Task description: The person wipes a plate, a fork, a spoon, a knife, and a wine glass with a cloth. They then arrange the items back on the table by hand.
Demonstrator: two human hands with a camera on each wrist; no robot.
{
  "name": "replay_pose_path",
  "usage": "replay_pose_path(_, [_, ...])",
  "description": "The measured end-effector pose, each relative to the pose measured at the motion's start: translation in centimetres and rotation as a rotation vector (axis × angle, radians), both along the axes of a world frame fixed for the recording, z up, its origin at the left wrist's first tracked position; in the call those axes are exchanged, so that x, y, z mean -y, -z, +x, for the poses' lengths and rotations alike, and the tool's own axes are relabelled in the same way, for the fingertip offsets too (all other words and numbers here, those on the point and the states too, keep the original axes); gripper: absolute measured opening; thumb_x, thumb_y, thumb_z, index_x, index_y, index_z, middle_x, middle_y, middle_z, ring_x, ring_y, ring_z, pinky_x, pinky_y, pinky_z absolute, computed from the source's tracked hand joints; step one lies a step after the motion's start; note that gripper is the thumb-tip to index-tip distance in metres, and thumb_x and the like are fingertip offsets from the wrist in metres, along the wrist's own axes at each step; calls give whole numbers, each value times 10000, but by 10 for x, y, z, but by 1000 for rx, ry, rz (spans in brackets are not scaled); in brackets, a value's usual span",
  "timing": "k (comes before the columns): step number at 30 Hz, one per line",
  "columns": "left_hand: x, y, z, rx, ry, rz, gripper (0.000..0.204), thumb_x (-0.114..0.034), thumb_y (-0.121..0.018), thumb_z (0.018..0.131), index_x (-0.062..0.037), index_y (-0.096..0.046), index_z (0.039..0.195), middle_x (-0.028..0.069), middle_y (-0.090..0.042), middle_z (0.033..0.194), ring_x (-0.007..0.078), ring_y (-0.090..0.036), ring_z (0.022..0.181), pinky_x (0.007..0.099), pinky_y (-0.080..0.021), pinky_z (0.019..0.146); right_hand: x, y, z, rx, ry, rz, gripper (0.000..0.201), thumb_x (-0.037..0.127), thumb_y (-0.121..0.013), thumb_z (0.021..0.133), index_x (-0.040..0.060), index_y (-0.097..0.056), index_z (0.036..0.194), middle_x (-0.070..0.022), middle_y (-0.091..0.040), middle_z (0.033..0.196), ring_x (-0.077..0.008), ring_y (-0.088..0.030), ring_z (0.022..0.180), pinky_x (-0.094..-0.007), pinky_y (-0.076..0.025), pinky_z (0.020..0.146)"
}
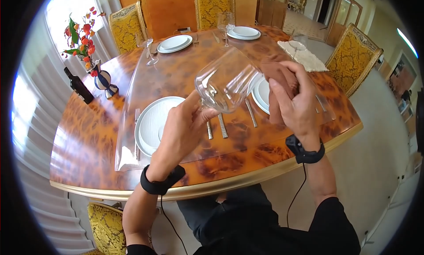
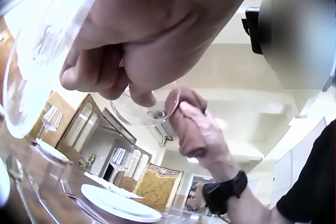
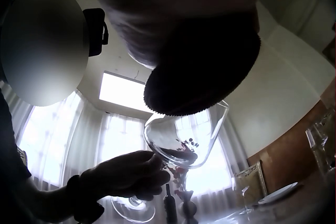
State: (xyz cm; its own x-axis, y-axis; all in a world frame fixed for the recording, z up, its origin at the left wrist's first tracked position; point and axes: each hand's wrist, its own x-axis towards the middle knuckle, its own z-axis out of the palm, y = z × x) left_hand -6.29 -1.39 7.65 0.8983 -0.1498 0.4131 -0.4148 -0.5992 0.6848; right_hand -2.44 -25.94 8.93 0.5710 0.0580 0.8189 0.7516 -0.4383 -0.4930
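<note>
A large clear wine glass (image 1: pixel 224 85) is tilted over the table, its rim toward the right. My left hand (image 1: pixel 180 127) grips it low, where bowl meets stem; the foot shows below that hand in the right wrist view. A brown cloth (image 1: pixel 276 108) is bunched in my right hand (image 1: pixel 299 106), fingers and thumb curled round it. The cloth (image 2: pixel 187 129) lies right at the glass's rim in the left wrist view. Under the glass are a knife (image 1: pixel 222 126) and other cutlery, with a white plate (image 1: pixel 142 138) left of it.
A dark bottle (image 1: pixel 80 88) and a striped vase (image 1: pixel 103 80) of red flowers stand at left. Wine glasses (image 1: pixel 151 61) and stacked plates (image 1: pixel 174 43) are set farther back. A pale cloth (image 1: pixel 309 58) lies at the right edge. Yellow chairs (image 1: pixel 355 56) surround the table.
</note>
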Motion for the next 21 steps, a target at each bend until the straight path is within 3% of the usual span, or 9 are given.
replay_pose_path(1, [1,3,-2,17,22,-64,392,-233,-641,975,2,-529,1268,133,-523,546,252,-514,464,352,-413,508,-1,6,-5,-72,17,59,358,112,-704,874,23,-564,1191,-123,-661,902,-247,-646,741,-326,-522,706])
replay_pose_path(4, [13,-1,-9,-131,66,-237,321,-259,-600,1007,5,-545,1182,109,-486,556,197,-416,491,344,-391,508,-25,29,-25,334,-172,-153,345,147,-663,917,-14,-553,1202,-132,-639,979,-195,-625,864,-323,-505,749])
replay_pose_path(8, [8,6,-19,-212,211,-316,355,-310,-523,1046,6,-542,1205,148,-530,697,210,-412,601,355,-395,568,-39,21,0,24,-68,360,323,238,-637,967,-11,-596,1169,-81,-673,977,-174,-642,857,-304,-524,771])
replay_pose_path(10, [-7,12,-23,-192,325,-123,398,-346,-498,1052,12,-542,1219,205,-601,801,261,-510,662,366,-444,632,-20,8,10,-519,-503,423,354,275,-583,1008,-13,-588,1213,-56,-669,1007,-145,-648,889,-302,-535,807])
replay_pose_path(13, [-5,10,-26,-215,568,-11,429,-363,-499,1045,9,-522,1257,245,-668,907,322,-654,717,394,-503,669,-18,-1,10,-881,-864,464,382,236,-579,1018,6,-534,1319,-52,-635,1180,-124,-609,1065,-271,-504,917])
replay_pose_path(16, [-10,9,-30,-242,482,39,445,-367,-504,1037,5,-487,1282,238,-654,800,392,-655,673,438,-498,625,-5,-8,49,-859,-1252,540,398,140,-608,993,-6,-508,1349,-68,-624,1236,-151,-610,1102,-302,-511,953])
replay_pose_path(18, [-22,5,-33,-267,348,163,448,-366,-519,1027,13,-471,1261,228,-643,707,448,-640,653,470,-486,597,10,-40,42,-724,-926,269,361,129,-610,980,-28,-551,1299,-88,-644,1213,-162,-627,1083,-305,-518,937])
replay_pose_path(20, [-30,11,-34,-176,171,189,433,-365,-532,1020,25,-483,1202,223,-635,666,453,-625,654,477,-476,591,17,-63,22,-635,-918,70,277,48,-568,941,-39,-584,1204,-164,-653,1139,-284,-653,1063,-449,-540,962])
replay_pose_path(21, [-32,6,-33,-228,126,196,405,-354,-546,1015,31,-479,1122,230,-630,664,468,-609,665,505,-456,593,18,-61,17,-639,-899,-7,254,11,-562,905,-48,-617,1146,-167,-682,1059,-280,-672,985,-424,-542,919])
